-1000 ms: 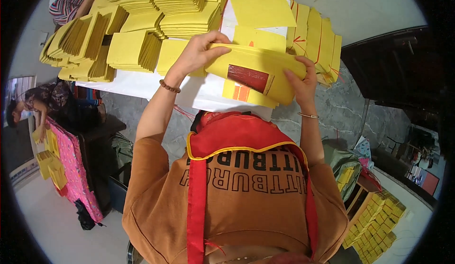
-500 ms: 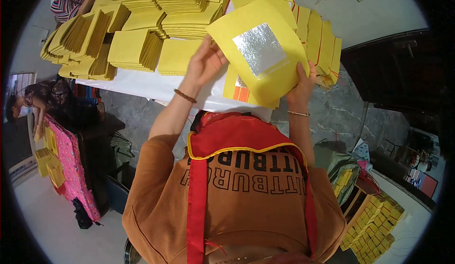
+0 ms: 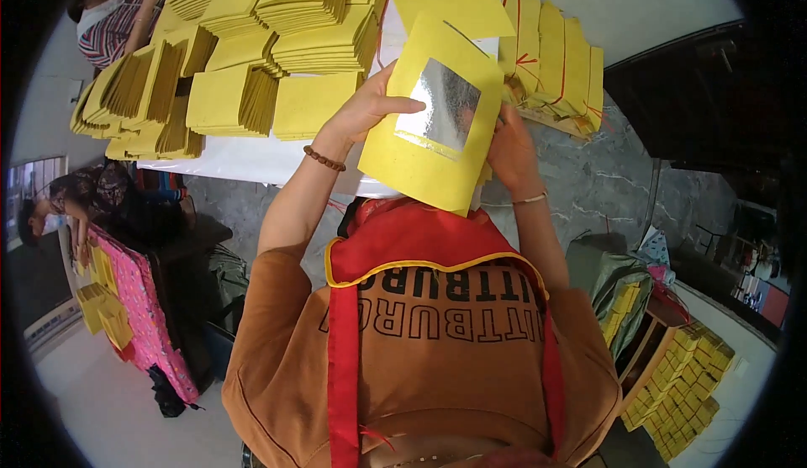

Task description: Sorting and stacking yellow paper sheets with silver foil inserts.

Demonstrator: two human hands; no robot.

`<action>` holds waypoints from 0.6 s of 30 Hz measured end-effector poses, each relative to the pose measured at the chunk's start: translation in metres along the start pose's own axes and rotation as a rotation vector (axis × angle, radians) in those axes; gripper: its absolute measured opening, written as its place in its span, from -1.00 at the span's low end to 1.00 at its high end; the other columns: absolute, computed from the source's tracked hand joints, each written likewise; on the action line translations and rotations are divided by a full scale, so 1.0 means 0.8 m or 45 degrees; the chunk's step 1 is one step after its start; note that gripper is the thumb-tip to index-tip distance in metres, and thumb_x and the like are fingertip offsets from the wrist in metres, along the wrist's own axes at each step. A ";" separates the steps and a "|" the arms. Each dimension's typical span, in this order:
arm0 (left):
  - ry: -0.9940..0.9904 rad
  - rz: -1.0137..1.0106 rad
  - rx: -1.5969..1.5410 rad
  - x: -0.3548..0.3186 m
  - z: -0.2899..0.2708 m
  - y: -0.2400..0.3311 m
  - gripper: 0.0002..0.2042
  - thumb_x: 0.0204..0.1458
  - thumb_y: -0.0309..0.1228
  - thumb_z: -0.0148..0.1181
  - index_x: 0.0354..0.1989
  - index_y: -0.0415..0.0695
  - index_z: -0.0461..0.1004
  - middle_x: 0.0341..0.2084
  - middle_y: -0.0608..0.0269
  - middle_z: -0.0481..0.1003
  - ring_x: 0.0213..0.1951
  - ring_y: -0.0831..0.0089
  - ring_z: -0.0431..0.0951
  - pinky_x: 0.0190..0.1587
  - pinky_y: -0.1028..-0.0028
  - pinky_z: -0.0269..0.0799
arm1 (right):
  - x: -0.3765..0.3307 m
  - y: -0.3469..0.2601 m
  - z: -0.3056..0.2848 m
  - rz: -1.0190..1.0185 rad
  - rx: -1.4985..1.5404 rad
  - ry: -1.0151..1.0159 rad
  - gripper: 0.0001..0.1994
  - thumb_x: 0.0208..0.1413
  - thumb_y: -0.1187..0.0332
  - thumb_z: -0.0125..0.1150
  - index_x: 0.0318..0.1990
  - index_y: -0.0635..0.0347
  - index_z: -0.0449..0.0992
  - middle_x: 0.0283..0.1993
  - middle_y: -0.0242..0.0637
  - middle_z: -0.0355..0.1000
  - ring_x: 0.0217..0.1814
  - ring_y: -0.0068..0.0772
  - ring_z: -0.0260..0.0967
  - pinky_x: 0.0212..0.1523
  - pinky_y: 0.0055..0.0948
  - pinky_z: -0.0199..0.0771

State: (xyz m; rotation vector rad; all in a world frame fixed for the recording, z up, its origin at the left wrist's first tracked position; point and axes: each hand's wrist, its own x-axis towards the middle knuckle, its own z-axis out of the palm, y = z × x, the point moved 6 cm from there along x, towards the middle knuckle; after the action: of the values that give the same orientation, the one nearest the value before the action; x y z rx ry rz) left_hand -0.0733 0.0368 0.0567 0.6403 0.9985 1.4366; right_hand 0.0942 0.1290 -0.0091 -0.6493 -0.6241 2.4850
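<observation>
Between left grip [image 3: 367,111] and right grip [image 3: 514,155] slants a yellow sheet [image 3: 441,116].

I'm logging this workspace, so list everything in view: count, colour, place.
Held sheet: one, yellow with silver panel, centre
Loose sheets: at least two, yellow, beyond it
Folded stacks: many, yellow, table's left
Tied bundles: several, yellow, table's right
Table: one, white, ahead
Co-workers: two, striped and dark clothes, left
Patterned cover: one, pink, left
Sack: one, green, right
Small bundles: many, yellow, lower right
Door: one, dark, right
Apron: one, red, on wearer
Left hand: one, sheet's left edge
Right hand: one, sheet's right edge
</observation>
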 end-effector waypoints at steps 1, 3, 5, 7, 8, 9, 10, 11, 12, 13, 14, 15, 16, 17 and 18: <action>-0.013 -0.019 0.196 0.004 0.006 0.006 -0.40 -0.16 -0.65 0.13 0.14 -0.21 0.08 -0.06 0.19 0.33 -0.05 0.45 0.36 -0.03 0.47 0.31 | 0.010 0.002 0.007 -0.082 0.015 -0.064 -0.61 0.12 0.29 -0.04 0.11 0.06 0.16 0.00 -0.34 0.28 -0.03 -0.41 0.28 -0.03 -0.38 0.32; -0.007 0.053 0.201 0.003 0.010 0.019 -0.37 -0.15 -0.62 0.13 0.16 -0.20 0.04 -0.02 0.18 0.29 0.00 0.43 0.31 0.02 0.45 0.25 | 0.021 -0.001 0.016 -0.212 -0.011 0.018 -0.63 0.10 0.33 -0.03 0.09 0.06 0.17 0.00 -0.35 0.28 -0.01 -0.41 0.27 -0.02 -0.37 0.32; 0.003 0.124 0.207 -0.004 0.006 0.028 -0.35 -0.15 -0.59 0.14 0.17 -0.20 0.01 0.02 0.17 0.25 0.05 0.42 0.25 0.07 0.44 0.19 | 0.027 -0.011 0.016 -0.339 -0.034 0.100 -0.64 0.09 0.38 -0.02 0.07 0.06 0.19 0.01 -0.36 0.28 0.01 -0.41 0.27 -0.01 -0.36 0.32; -0.164 0.189 0.074 -0.018 0.003 0.031 -0.31 -0.14 -0.52 0.16 0.20 -0.17 -0.04 0.07 0.15 0.19 0.11 0.38 0.19 0.14 0.38 0.09 | 0.027 -0.023 0.016 -0.518 0.049 0.069 -0.65 0.07 0.46 -0.01 0.04 0.04 0.22 0.00 -0.42 0.29 0.02 -0.44 0.26 0.01 -0.39 0.31; -0.169 0.184 0.079 -0.023 0.004 0.025 -0.31 -0.14 -0.52 0.16 0.20 -0.17 -0.04 0.07 0.15 0.19 0.11 0.38 0.19 0.14 0.38 0.09 | 0.029 -0.024 0.016 -0.523 0.055 0.073 -0.65 0.07 0.46 -0.01 0.04 0.04 0.22 0.00 -0.42 0.29 0.02 -0.44 0.26 0.01 -0.39 0.31; -0.224 0.235 -0.236 -0.032 0.008 0.022 -0.30 -0.16 -0.50 0.17 0.20 -0.16 -0.03 0.07 0.15 0.20 0.11 0.37 0.19 0.15 0.37 0.08 | 0.031 -0.026 0.017 -0.547 0.166 0.052 -0.68 0.07 0.46 -0.02 0.02 0.04 0.25 -0.01 -0.44 0.30 0.02 -0.45 0.26 0.02 -0.39 0.30; -0.281 0.280 -0.554 -0.039 0.009 0.017 -0.30 -0.17 -0.48 0.19 0.20 -0.14 -0.03 0.06 0.15 0.21 0.12 0.36 0.18 0.16 0.35 0.06 | 0.033 -0.027 0.018 -0.574 0.278 0.036 -0.71 0.08 0.47 -0.03 -0.01 0.04 0.28 -0.02 -0.46 0.31 0.02 -0.46 0.26 0.03 -0.40 0.29; -0.283 0.275 -0.550 -0.041 0.012 0.001 -0.30 -0.17 -0.48 0.19 0.20 -0.14 -0.03 0.06 0.15 0.21 0.12 0.36 0.18 0.16 0.35 0.06 | 0.036 -0.027 0.021 -0.578 0.284 0.038 -0.71 0.08 0.47 -0.03 -0.01 0.04 0.28 -0.02 -0.46 0.31 0.02 -0.46 0.26 0.03 -0.40 0.29; -0.113 0.352 -0.580 -0.039 0.007 -0.018 -0.29 -0.17 -0.50 0.18 0.20 -0.13 -0.04 0.07 0.14 0.20 0.13 0.35 0.18 0.17 0.34 0.05 | 0.039 -0.025 0.029 -0.600 0.339 0.008 -0.71 0.07 0.47 -0.02 -0.02 0.03 0.30 -0.03 -0.47 0.32 0.02 -0.45 0.26 0.04 -0.37 0.28; 0.061 0.432 -0.610 -0.037 0.008 -0.027 -0.28 -0.17 -0.52 0.18 0.21 -0.12 -0.05 0.07 0.13 0.18 0.13 0.33 0.17 0.17 0.33 0.04 | 0.040 -0.025 0.034 -0.619 0.391 -0.022 -0.71 0.06 0.48 -0.01 -0.03 0.02 0.32 -0.03 -0.48 0.32 0.02 -0.45 0.26 0.05 -0.34 0.27; 0.249 0.462 -0.560 -0.036 0.006 -0.034 -0.37 -0.17 -0.55 0.18 0.15 -0.14 0.07 0.00 0.14 0.28 0.04 0.36 0.29 0.09 0.36 0.19 | 0.038 -0.024 0.036 -0.617 0.391 -0.022 -0.71 0.06 0.48 -0.01 -0.03 0.02 0.32 -0.03 -0.48 0.32 0.02 -0.45 0.26 0.05 -0.34 0.27; 0.251 0.466 -0.561 -0.034 0.008 -0.028 -0.37 -0.17 -0.55 0.18 0.15 -0.14 0.07 0.00 0.14 0.28 0.04 0.36 0.29 0.09 0.36 0.19 | 0.036 -0.023 0.043 -0.571 0.367 -0.088 -0.70 0.04 0.46 0.03 -0.03 0.02 0.33 -0.03 -0.47 0.32 0.03 -0.43 0.26 0.07 -0.32 0.25; 0.345 0.451 -0.407 -0.030 0.005 -0.020 -0.44 -0.16 -0.56 0.18 0.09 -0.16 0.15 -0.06 0.16 0.33 -0.03 0.38 0.35 0.02 0.39 0.26 | 0.036 -0.022 0.049 -0.524 0.343 -0.155 -0.69 0.02 0.44 0.07 -0.03 0.02 0.34 -0.02 -0.47 0.33 0.03 -0.42 0.25 0.08 -0.29 0.23; 0.439 0.436 -0.253 -0.027 0.001 -0.013 -0.52 -0.15 -0.56 0.18 0.02 -0.18 0.23 -0.13 0.18 0.38 -0.10 0.40 0.40 -0.04 0.42 0.33 | 0.035 -0.030 0.037 -0.520 0.340 -0.159 -0.69 0.02 0.44 0.07 -0.03 0.02 0.34 -0.02 -0.47 0.33 0.03 -0.42 0.25 0.08 -0.29 0.23; 0.399 0.508 -0.185 -0.027 -0.004 0.001 -0.64 -0.14 -0.56 0.18 -0.10 -0.22 0.32 -0.24 0.23 0.44 -0.20 0.45 0.45 -0.15 0.48 0.39 | 0.035 -0.041 0.027 -0.367 0.436 -0.381 -0.64 0.01 0.43 0.08 0.01 0.05 0.28 0.02 -0.42 0.28 0.06 -0.42 0.22 0.09 -0.28 0.19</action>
State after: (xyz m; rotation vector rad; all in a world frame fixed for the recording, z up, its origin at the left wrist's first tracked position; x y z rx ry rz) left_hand -0.0735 0.0150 0.0596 0.5359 1.0310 1.9882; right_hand 0.0723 0.1635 0.0165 -0.0531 -0.3502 2.3487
